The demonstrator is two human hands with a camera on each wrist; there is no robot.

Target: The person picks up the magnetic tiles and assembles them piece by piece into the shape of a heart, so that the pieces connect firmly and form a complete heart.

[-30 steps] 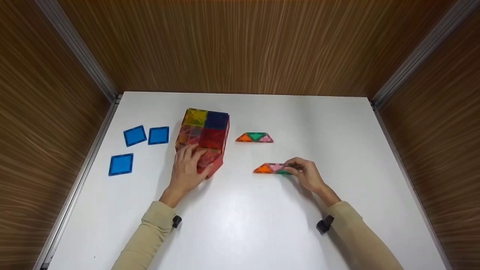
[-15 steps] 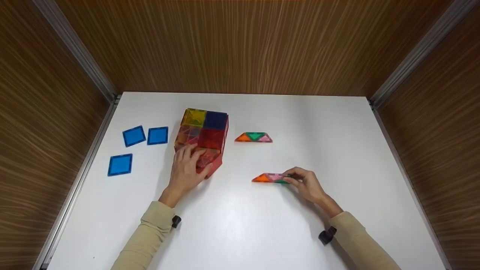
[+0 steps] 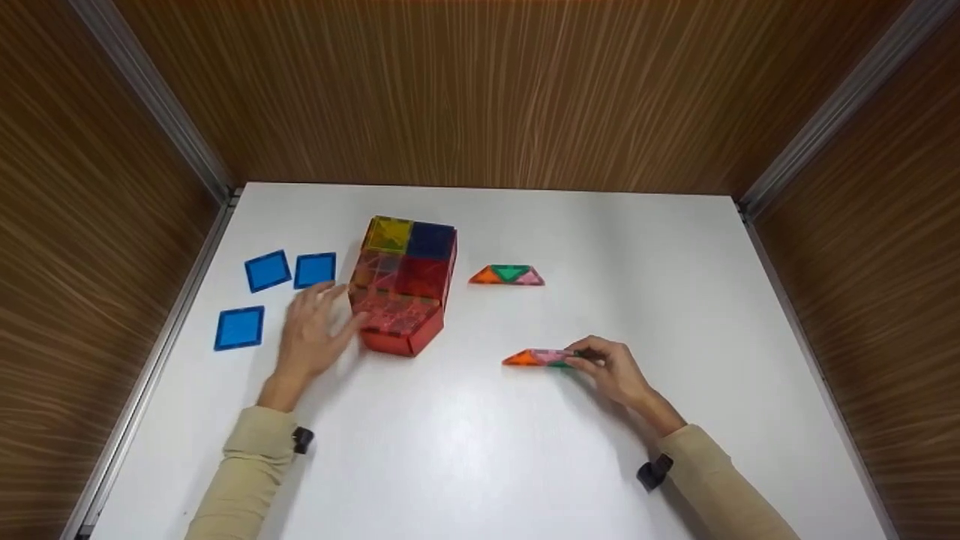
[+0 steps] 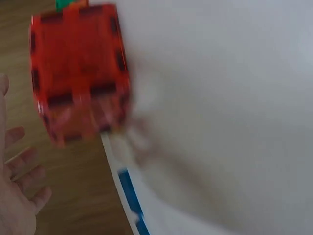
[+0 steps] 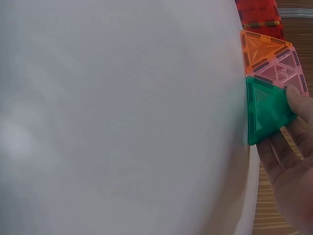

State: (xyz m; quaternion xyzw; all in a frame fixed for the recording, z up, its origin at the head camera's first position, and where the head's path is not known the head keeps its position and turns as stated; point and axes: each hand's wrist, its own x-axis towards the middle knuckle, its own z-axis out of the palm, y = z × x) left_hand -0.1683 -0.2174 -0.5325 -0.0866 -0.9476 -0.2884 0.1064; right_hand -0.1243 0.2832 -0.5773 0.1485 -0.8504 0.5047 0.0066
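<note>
My right hand (image 3: 611, 371) pinches the green end of a strip of three joined triangular magnetic tiles (image 3: 534, 358), coloured orange, pink and green. In the right wrist view the thumb lies on the green triangle (image 5: 268, 110), with the other fingers behind it. My left hand (image 3: 311, 337) has its fingers spread, just left of a box-shaped block of magnetic tiles (image 3: 427, 276). The block has yellow, dark blue and red squares on top and a lower red part with a slanted front corner. In the left wrist view the hand (image 4: 19, 186) appears apart from the red block.
Several blue square tiles lie flat at the left, one (image 3: 240, 328) nearer and a pair, including this tile (image 3: 315, 270), farther back. Another orange, green and pink strip (image 3: 508, 274) lies right of the block. Wood-patterned panels (image 3: 480, 97) wall in the white table (image 3: 480, 465).
My left hand has let go of the block's front red part and moved left. My right hand has drawn the tile strip a little nearer to me.
</note>
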